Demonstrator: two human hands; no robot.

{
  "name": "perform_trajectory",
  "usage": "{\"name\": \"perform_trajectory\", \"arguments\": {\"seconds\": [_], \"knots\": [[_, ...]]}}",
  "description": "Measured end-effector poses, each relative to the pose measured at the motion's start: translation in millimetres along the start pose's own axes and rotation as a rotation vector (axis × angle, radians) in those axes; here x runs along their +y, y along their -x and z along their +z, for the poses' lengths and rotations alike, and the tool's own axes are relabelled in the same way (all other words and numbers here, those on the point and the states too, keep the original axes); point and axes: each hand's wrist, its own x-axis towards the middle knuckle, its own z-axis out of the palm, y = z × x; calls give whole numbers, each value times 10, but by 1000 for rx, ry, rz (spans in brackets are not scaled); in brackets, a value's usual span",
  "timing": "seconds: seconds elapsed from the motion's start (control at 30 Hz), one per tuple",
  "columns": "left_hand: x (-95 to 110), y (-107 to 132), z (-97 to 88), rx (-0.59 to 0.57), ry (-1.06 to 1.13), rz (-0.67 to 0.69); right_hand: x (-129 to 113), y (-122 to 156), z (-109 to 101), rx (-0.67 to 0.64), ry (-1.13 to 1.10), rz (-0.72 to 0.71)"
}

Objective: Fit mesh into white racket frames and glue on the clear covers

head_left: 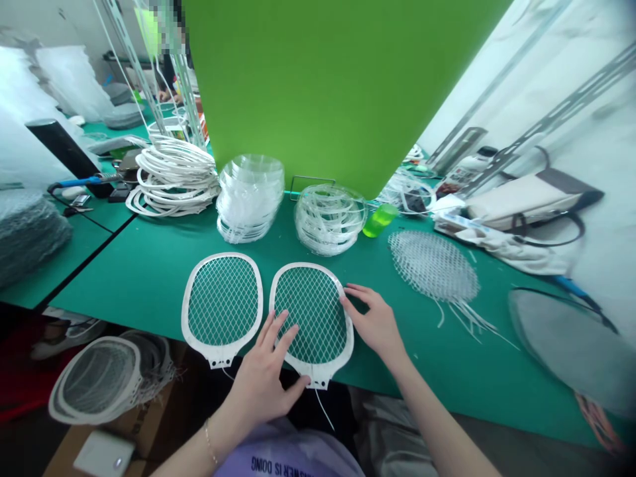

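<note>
Left hand: Your left hand (261, 387) is open and lies flat. Your fingers (278, 338) are spread on the net of the swatter head in front of you. Your thumb is near its bottom end. It is not gripping.

Right hand: Your right hand (375, 324) is open too, with the fingers a bit bent. Your fingertips (350, 293) touch the right edge of the same swatter head. It is not gripping.

Swatter you touch: This white fly swatter head (311, 315) lies flat on the green mat (124, 278), between your hands. Its bottom end sticks out past the edge of the mat. A thin white wire (324, 409) hangs from that end.

Other swatter: A second white fly swatter head (222, 301) lies just to the left. It is very close to the first one, and no hand is on it.

Behind your hands: A pile of white frames (173, 179) and two stacks of clear frames (250, 199) (329, 218) stand in a row. A green cup (378, 220) lies by them.

To your right: A loose white net (434, 268) with long wires lies on the mat.

Down low: More swatter heads (99, 381) sit in a pile by your left arm.
</note>
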Motion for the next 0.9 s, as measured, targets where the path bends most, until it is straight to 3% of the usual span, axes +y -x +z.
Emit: {"name": "perform_trajectory", "arguments": {"seconds": [0.2,0.5,0.67,0.9], "knots": [[8,-2,-1,-27,39,-36,-35,19,3,76,32,124],[7,-20,34,13,84,-105,-103,41,-7,3,-17,127],[-11,-8,37,15,85,-95,-95,-26,13,83,20,154],[-9,-18,35,35,90,-98,-114,-121,7,-10,34,160]]}}
